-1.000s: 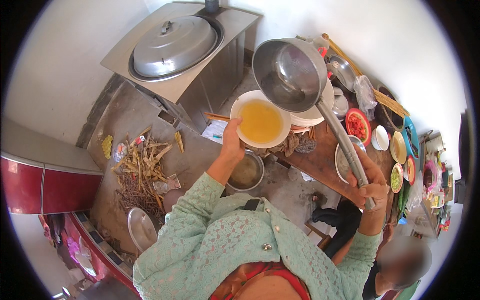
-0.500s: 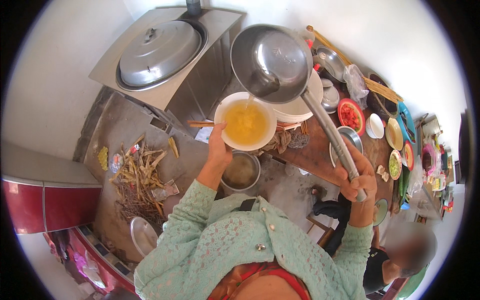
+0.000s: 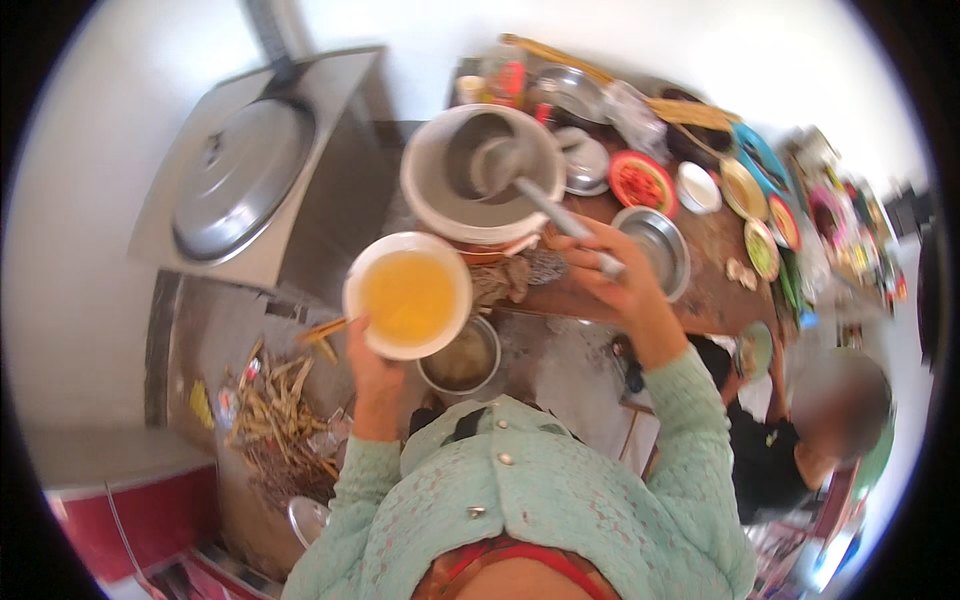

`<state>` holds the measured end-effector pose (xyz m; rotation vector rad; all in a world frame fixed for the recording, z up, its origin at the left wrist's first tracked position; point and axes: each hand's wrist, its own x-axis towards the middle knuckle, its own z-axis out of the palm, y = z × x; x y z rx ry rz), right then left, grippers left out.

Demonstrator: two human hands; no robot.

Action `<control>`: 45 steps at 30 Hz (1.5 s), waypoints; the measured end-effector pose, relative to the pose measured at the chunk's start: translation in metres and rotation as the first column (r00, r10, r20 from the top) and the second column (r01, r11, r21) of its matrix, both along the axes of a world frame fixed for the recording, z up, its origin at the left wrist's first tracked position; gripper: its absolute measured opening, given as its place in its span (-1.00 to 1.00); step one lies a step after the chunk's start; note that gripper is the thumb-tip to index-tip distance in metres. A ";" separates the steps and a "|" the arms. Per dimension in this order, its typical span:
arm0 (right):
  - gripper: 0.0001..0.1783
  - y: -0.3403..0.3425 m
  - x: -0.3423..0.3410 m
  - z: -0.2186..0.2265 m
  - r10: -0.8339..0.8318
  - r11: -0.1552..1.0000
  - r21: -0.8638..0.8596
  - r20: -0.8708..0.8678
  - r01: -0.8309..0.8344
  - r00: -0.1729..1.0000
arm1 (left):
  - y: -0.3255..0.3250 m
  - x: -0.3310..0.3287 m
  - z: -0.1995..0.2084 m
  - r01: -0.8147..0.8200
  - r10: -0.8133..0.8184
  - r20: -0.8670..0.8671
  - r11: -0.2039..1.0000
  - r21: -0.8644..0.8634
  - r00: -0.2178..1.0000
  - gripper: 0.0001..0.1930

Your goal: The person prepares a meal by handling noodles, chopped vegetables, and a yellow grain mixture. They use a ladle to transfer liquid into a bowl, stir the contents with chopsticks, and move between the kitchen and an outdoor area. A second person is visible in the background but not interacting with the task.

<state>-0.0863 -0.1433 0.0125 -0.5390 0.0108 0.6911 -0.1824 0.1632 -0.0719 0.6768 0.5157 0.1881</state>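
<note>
My left hand [image 3: 368, 368] holds a white bowl [image 3: 408, 296] of clear yellow liquid from below, out in front of me. My right hand [image 3: 612, 272] grips the long handle of a metal ladle [image 3: 492, 165]. The ladle's cup rests inside a wide white basin [image 3: 428, 205] at the near edge of a wooden table [image 3: 712, 290]. The bowl hangs just below and left of the basin, above a small metal pot [image 3: 462, 362] on the floor.
A metal stove with a large domed lid [image 3: 238, 180] stands at the left. Sticks of firewood [image 3: 280, 425] lie on the floor. The table carries a red plate [image 3: 640, 182], a steel bowl [image 3: 655, 245] and several dishes. Another person [image 3: 800, 440] sits at lower right.
The ladle, held high near the camera before, has come down into the white basin. The bowl of yellow liquid has shifted a little lower and to the left.
</note>
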 end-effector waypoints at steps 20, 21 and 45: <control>-0.63 0.069 0.030 -0.042 -0.390 0.918 -0.162 -0.184 0.363 0.902 | -0.008 -0.026 -0.014 0.182 -0.182 -0.010 0.979 0.090 0.983 -0.60; -0.64 0.065 0.026 -0.044 -0.372 0.923 -0.184 -0.189 0.339 0.909 | -0.009 -0.027 -0.014 0.185 -0.185 -0.011 0.979 0.086 0.983 -0.60; -0.80 -0.048 -0.167 -0.188 -0.297 0.893 -0.399 -0.174 0.209 0.939 | -0.110 -0.045 -0.014 0.453 -0.452 0.014 0.891 -0.033 0.892 -0.60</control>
